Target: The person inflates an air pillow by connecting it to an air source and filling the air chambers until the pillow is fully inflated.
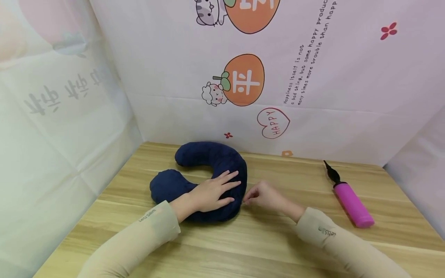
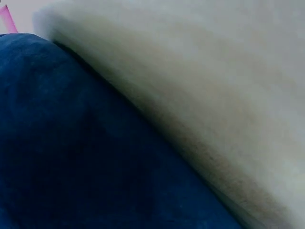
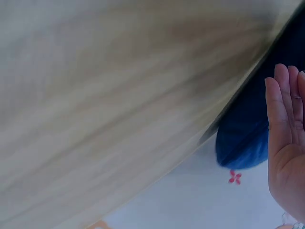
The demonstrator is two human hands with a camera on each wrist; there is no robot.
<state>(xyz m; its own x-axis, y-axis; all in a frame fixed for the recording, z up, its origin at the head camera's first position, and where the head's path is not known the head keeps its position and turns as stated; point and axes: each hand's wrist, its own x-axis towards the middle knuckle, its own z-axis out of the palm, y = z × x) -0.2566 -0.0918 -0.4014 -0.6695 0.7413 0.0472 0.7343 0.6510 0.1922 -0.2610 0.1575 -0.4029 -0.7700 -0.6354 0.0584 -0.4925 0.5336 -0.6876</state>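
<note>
A dark blue U-shaped neck pillow [image 1: 208,152] lies on the wooden table, its opening toward the left. My left hand [image 1: 212,193] rests flat on its lower right part, fingers spread. At the pillow's outer right edge, my right hand [image 1: 265,197] has thumb and index finger pinched together on a small part too small to make out. The left wrist view is filled by the pillow [image 2: 86,133] and a pale surface. In the right wrist view, the right hand [image 3: 288,143] shows at the right border beside the pillow [image 3: 245,138].
A pink hand pump [image 1: 352,204] with a black nozzle lies on the right side of the wooden table [image 1: 215,251]. Behind stands a white printed cloth [image 1: 180,61], and another pale cloth [image 1: 59,154] hangs along the left side.
</note>
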